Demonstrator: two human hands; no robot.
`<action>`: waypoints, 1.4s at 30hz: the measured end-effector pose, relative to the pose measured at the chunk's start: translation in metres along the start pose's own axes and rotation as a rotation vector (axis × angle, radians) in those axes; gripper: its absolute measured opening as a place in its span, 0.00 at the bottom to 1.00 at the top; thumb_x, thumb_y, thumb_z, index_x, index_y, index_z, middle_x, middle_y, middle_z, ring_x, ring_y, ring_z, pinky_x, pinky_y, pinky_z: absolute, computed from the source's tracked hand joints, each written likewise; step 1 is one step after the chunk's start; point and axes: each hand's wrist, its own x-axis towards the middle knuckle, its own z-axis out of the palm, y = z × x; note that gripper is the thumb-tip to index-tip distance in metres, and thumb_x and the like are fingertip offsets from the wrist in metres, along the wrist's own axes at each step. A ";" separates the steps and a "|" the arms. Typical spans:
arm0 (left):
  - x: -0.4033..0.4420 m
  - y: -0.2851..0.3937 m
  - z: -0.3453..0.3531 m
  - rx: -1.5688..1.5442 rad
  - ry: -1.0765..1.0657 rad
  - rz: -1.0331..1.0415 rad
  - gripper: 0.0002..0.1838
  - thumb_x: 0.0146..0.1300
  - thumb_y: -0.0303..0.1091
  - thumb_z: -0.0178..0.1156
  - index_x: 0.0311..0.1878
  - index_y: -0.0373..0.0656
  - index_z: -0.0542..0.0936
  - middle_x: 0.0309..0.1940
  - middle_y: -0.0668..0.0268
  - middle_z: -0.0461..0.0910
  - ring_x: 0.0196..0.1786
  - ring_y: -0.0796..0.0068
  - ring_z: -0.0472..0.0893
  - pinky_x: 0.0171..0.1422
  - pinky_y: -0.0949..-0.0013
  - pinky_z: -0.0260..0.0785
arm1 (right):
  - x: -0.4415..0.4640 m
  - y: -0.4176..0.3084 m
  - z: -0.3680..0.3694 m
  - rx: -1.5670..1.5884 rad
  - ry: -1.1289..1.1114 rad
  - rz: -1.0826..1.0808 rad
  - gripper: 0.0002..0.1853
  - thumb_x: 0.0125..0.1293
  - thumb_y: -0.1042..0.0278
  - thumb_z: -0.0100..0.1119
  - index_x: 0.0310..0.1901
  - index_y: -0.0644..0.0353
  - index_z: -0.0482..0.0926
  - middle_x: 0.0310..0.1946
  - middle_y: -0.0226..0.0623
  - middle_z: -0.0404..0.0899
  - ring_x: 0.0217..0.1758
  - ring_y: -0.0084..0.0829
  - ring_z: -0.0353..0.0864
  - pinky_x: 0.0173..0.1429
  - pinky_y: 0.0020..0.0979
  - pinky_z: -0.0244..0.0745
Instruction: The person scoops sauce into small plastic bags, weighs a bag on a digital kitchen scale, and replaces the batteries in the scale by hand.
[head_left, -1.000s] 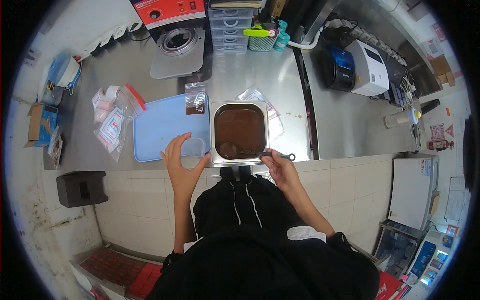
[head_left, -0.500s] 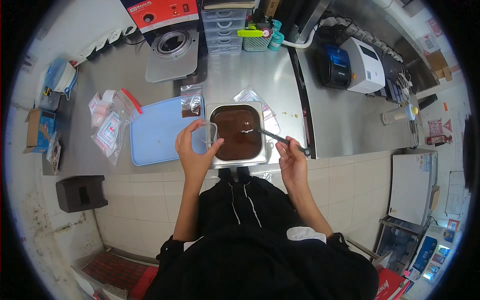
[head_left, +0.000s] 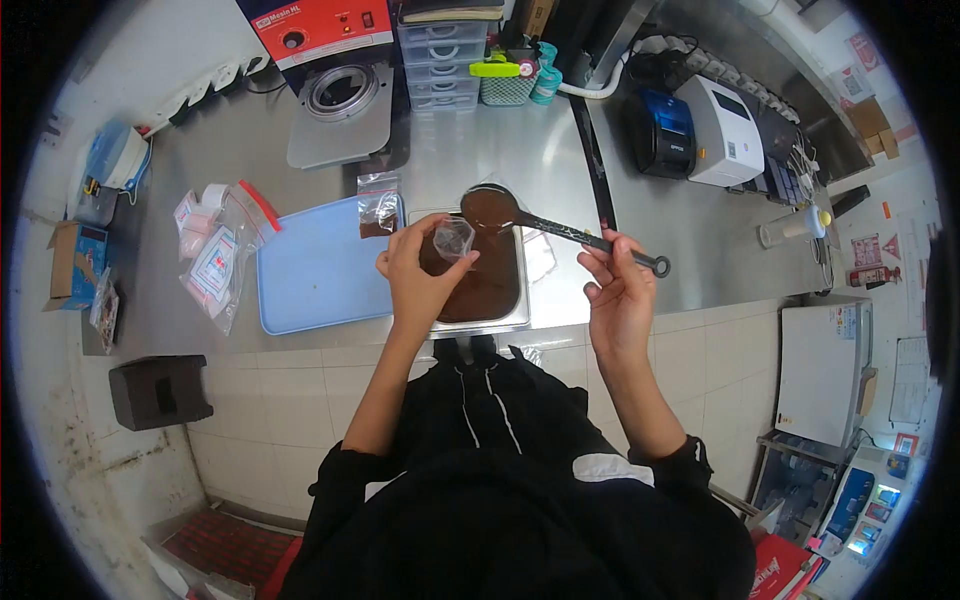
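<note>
Over the left part of a steel pan [head_left: 513, 320] of dark brown liquid [head_left: 490, 290], my left hand [head_left: 420, 275] grips a small clear plastic cup [head_left: 454, 238]. My right hand [head_left: 622, 290] pinches the handle of a black ladle [head_left: 565, 230], right of the pan. The ladle's round bowl, full of brown liquid, hangs above the pan's far edge, just beyond the cup and apart from it. A blue tray [head_left: 320, 270] lies left of the pan, with a small bag of brown contents [head_left: 378, 210] at its far right corner.
Plastic bags with printed labels [head_left: 215, 260] lie left of the tray. At the back stand a red sealing machine [head_left: 325, 35], clear drawers [head_left: 442, 65] and a green basket [head_left: 507, 90]. Two printers [head_left: 725, 135] and a bottle [head_left: 792, 228] are on the right counter.
The ladle has risen out of the liquid, now filled, and my right hand has moved up and right. My left hand has brought the cup from the tray's side to over the pan.
</note>
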 end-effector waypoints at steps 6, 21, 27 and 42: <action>0.005 0.016 0.000 -0.043 0.005 -0.008 0.32 0.38 0.44 0.74 0.48 0.43 0.74 0.45 0.65 0.75 0.51 0.67 0.72 0.60 0.60 0.51 | -0.006 -0.004 0.015 -0.190 -0.115 -0.314 0.10 0.65 0.67 0.53 0.40 0.65 0.75 0.33 0.40 0.79 0.35 0.31 0.83 0.25 0.19 0.68; 0.015 0.016 0.001 -0.363 0.019 -0.047 0.31 0.37 0.37 0.75 0.49 0.46 0.75 0.40 0.66 0.79 0.42 0.71 0.75 0.53 0.66 0.61 | 0.001 -0.019 0.011 -0.890 -0.722 -1.233 0.09 0.43 0.77 0.63 0.30 0.62 0.80 0.33 0.40 0.82 0.32 0.37 0.81 0.35 0.30 0.77; 0.015 0.021 0.000 -0.343 0.043 -0.009 0.32 0.37 0.35 0.74 0.50 0.42 0.74 0.39 0.64 0.79 0.42 0.70 0.75 0.51 0.67 0.65 | 0.004 0.002 0.001 -0.582 -0.539 -0.922 0.05 0.53 0.74 0.62 0.31 0.65 0.80 0.33 0.41 0.81 0.32 0.31 0.80 0.35 0.24 0.74; 0.002 0.022 -0.029 -0.362 0.047 -0.187 0.35 0.41 0.29 0.72 0.56 0.42 0.70 0.44 0.67 0.77 0.43 0.78 0.71 0.47 0.72 0.61 | 0.006 0.063 -0.043 -0.533 -0.240 0.198 0.18 0.56 0.60 0.62 0.47 0.55 0.76 0.48 0.38 0.74 0.54 0.32 0.70 0.57 0.34 0.62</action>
